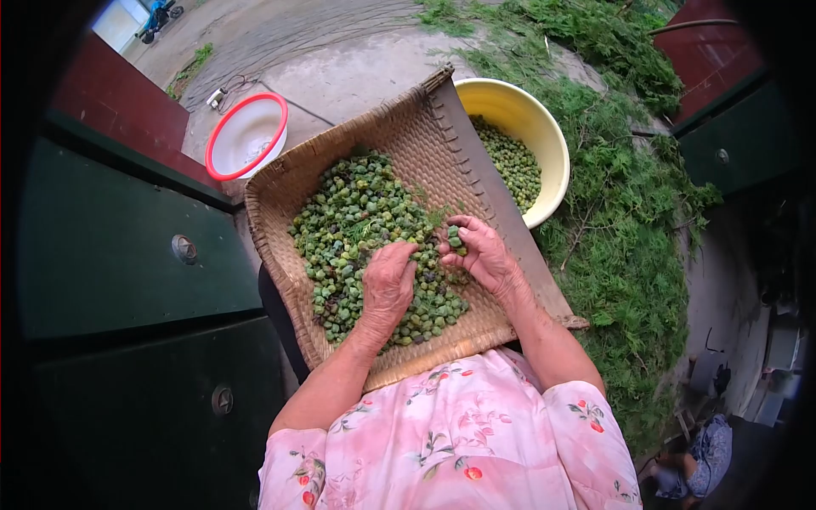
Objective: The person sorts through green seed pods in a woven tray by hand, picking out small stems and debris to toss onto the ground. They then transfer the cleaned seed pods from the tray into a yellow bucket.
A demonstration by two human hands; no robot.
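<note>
The right hand [486,257] pinches a few green cones [456,240] while the left hand [389,279] curls over their heap [353,204] in the woven tray [418,127], its grip unclear, and light, low fingerwork seems best, with room toward the tray's far side and the yellow tub [551,127] just beside its right edge.

The right hand [480,257] holds a few green cones [456,241] beside a heap [353,225] of them on a woven tray [438,161]; the left hand [389,279] curls over the heap, its fingertips hard to read. A yellow basin [531,127] stands just beyond, near leafy branches [625,280].
</note>
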